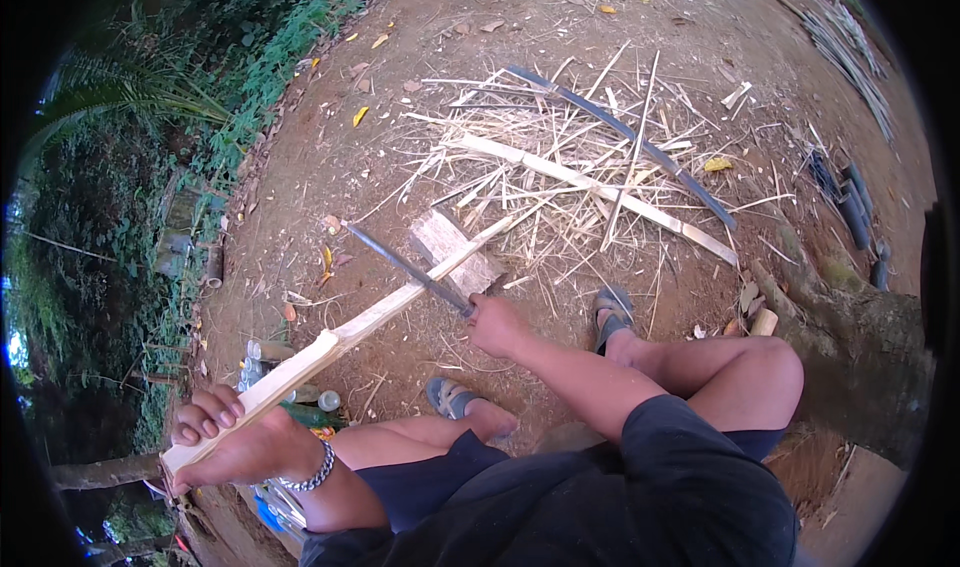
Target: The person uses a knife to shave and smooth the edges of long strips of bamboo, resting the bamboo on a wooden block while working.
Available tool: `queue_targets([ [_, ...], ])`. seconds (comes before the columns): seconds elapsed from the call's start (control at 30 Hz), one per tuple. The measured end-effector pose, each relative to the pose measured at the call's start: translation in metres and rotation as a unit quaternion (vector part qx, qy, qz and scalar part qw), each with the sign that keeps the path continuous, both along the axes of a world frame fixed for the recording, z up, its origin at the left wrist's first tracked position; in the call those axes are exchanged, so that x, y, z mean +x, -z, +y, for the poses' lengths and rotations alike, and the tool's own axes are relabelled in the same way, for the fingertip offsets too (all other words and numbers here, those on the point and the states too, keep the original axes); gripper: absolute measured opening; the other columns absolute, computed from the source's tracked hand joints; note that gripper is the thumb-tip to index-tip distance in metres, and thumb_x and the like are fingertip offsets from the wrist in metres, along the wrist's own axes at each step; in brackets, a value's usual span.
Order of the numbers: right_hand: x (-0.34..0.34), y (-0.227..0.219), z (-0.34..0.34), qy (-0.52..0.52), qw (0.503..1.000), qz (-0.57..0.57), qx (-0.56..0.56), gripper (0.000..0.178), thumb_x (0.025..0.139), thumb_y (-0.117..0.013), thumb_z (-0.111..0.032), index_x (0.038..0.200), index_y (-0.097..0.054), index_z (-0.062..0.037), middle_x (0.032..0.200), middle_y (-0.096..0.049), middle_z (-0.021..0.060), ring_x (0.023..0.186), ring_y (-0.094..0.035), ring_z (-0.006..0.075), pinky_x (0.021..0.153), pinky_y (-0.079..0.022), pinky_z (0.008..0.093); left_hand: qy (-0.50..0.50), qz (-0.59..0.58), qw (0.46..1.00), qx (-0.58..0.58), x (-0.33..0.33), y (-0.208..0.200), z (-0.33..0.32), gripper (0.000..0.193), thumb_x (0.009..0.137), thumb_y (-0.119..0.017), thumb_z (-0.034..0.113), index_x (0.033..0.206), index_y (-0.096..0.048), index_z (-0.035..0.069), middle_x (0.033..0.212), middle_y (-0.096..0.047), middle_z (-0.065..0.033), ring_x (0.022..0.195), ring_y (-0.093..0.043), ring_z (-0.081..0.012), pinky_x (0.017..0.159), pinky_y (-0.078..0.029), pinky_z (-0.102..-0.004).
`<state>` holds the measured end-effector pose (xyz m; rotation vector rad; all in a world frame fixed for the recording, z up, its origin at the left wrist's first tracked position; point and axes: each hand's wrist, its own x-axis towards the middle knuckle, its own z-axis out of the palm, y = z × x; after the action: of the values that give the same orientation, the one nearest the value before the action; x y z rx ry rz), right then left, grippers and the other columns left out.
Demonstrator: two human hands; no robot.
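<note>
My left hand [240, 442], with a chain bracelet at the wrist, is wrapped round the near end of a long pale split bamboo piece [290, 372]. The piece slants up to the right, its far part passing over a wooden block [441, 236] on the ground. In my right hand [498, 325] is the handle of a long knife [395, 260], closed in my fingers. Its dark, narrow blade points up to the left and crosses the bamboo just in front of the block. Whether the edge bites into the wood cannot be made out.
Beyond the block lies a heap of thin bamboo shavings [560, 197], with a pale strip [600, 189] and a dark curved strip [640, 139] on it. Glass bottles [265, 352] stand by my left leg. A tree trunk [845, 342] rises at the right; greenery [140, 157] borders the left.
</note>
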<state>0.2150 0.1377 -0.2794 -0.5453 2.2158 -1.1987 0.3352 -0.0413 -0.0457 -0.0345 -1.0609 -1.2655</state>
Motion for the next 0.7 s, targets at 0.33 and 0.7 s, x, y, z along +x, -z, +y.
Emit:
queue_targets([
  [0.33, -0.013, 0.031, 0.012, 0.046, 0.998, 0.032, 0.027, 0.021, 0.084, -0.057, -0.014, 0.101, -0.059, -0.0018, 0.085, -0.066, 0.0223, 0.084, -0.065, 0.0406, 0.077, -0.051, 0.0501, -0.021, -0.002, 1.000, -0.021, -0.004, -0.001, 0.015, 0.063, 0.078, -0.058, 0.074, 0.070, -0.046, 0.013, 0.060, -0.043, 0.0018, 0.048, -0.040, -0.0102, 0.044, -0.034, -0.0224],
  [0.7, -0.055, 0.083, 0.025, 0.062, 0.986, -0.053, 0.147, 0.028, 0.085, -0.058, -0.017, 0.113, -0.063, -0.0125, 0.093, -0.069, 0.0193, 0.088, -0.068, 0.0341, 0.077, -0.054, 0.0461, 0.025, 0.015, 0.999, -0.026, -0.012, 0.000, 0.010, 0.059, 0.083, -0.056, 0.070, 0.070, -0.047, 0.013, 0.060, -0.041, 0.0014, 0.050, -0.039, -0.0101, 0.044, -0.032, -0.0220],
])
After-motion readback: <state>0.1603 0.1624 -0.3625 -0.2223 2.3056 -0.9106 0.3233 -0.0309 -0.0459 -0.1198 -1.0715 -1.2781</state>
